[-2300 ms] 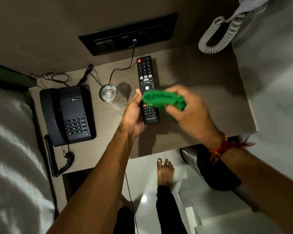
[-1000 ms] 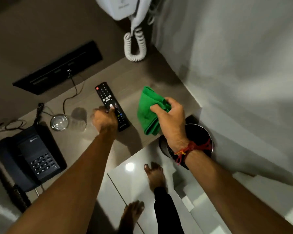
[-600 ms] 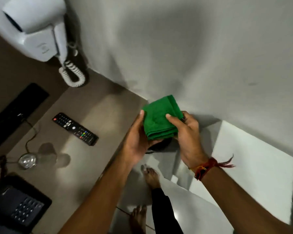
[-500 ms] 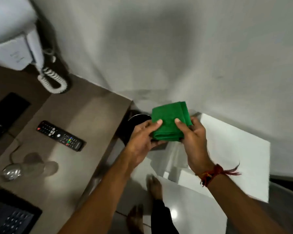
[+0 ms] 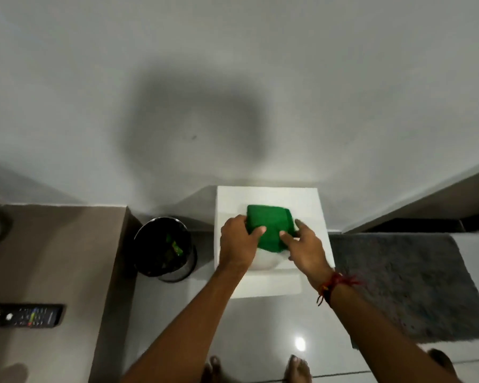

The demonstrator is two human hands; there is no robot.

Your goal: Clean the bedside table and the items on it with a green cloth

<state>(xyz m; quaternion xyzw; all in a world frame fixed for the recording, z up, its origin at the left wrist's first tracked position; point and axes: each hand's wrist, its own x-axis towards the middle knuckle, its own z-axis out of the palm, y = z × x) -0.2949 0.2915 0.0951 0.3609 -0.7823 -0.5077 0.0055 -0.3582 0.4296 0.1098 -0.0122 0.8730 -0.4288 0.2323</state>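
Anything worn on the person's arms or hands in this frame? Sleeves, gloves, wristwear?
Both forearms are bare: no sleeves, no gloves. The left hand shows nothing on its wrist or fingers. The right hand has a red thread wristband knotted at the wrist, with loose frayed ends sticking out and a dark strand among them. No rings or watch can be seen.

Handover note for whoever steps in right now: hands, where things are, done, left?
Left hand and right hand: both on the folded green cloth, fingers on top, over the white stand by the wall.
Remote lies on the bedside table; bin stands between table and stand.
Done: cannot tell what has been wiped.
Left: probably release the cloth if the job is finished.
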